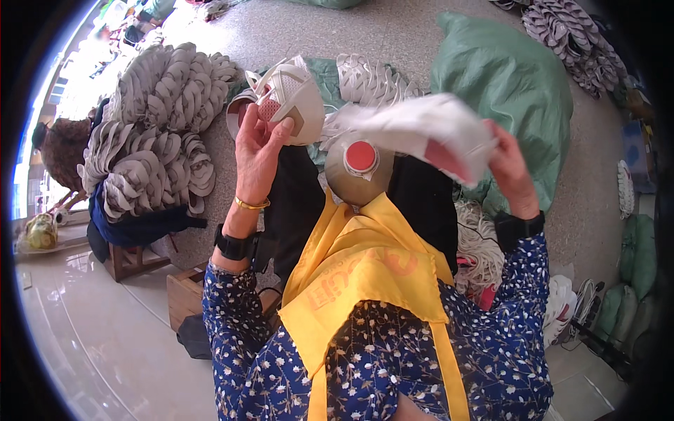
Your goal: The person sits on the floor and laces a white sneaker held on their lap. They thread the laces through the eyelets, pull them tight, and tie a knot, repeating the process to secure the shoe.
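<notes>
The white shoe upper (300,105) at the left hand (258,158) has perforated panels, crossing pale straps, a beige patch and reddish mesh at its opening. A second white upper (421,128), blurred, stretches from the right hand (511,167) toward the space between the hands, a red patch showing near its lower edge.

The left hand is partly closed, thumb and fingers pinching the near edge of its upper. The right hand curls its fingers on the outer end of the blurred one; its exact grip cannot be told.

Between and just below the hands stands a round jug (340,175) with a red cap (361,156), close to the yellow apron (365,274). Beyond them a row of white uppers (372,83) lies on the speckled floor (400,29). Overlapping stacks of pale shoe pieces (161,91) rise left of the left hand, with a wooden stool (133,262) below them. A big green sack (498,77) bulges beside and beyond the right hand, and a heap of white cords (479,242) sits below it
</notes>
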### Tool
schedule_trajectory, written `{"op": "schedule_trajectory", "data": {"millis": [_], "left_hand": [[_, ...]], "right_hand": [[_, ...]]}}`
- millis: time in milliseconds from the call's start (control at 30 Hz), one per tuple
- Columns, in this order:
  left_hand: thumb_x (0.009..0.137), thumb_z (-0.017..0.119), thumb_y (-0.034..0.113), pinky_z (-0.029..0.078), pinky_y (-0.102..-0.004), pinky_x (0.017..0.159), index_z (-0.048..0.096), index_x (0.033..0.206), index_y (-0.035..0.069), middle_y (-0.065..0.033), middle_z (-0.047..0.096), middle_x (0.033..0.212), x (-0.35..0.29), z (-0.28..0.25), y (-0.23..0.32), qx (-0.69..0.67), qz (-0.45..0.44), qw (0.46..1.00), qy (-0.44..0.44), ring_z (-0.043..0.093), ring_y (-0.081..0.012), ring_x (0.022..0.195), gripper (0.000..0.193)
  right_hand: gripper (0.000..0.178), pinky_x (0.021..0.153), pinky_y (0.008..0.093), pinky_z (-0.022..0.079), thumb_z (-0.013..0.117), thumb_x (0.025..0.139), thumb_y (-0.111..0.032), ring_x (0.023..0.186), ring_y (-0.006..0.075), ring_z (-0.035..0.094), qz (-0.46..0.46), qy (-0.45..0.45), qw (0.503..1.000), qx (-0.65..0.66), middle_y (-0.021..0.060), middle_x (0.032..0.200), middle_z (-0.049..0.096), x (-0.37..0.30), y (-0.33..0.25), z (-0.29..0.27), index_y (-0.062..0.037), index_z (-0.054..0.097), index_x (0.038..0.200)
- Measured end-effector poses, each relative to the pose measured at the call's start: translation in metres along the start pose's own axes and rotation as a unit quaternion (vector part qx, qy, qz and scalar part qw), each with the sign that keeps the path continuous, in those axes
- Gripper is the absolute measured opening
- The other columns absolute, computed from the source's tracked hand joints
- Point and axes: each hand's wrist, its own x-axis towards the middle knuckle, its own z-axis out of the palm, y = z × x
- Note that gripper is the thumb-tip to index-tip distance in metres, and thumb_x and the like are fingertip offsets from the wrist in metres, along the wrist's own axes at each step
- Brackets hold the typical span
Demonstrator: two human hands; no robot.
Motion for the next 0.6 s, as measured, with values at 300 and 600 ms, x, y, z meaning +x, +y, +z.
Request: {"op": "schedule_trajectory", "data": {"millis": [300,600], "left_hand": [[0.095,0.072,0.009,0.053,-0.0261,0.081,0.055,0.129,0.001,-0.0034,0.068,0.112,-0.025,0.006,-0.005,0.054,-0.004,0.999,-0.007,0.061,-0.0074,0.094,0.039],[0.071,0.070,0.000,0.049,-0.0449,0.085,0.060,0.109,0.005,-0.0128,0.062,0.096,-0.059,0.064,-0.008,0.393,0.185,0.876,-0.207,0.060,-0.0344,0.097,0.039]], "right_hand": [[0.037,0.069,0.0290,0.046,0.054,0.107,-0.036,0.082,0.0153,0.060,-0.121,0.159,0.938,0.282,0.0082,0.103,0.069,-0.011,0.039,-0.124,-0.0027,0.061,0.120],[0.041,0.073,0.0267,0.050,0.059,0.103,-0.027,0.081,0.0113,0.062,-0.098,0.204,0.974,-0.027,0.0055,0.101,0.069,-0.017,0.017,-0.040,0.0018,0.057,0.132]]}}
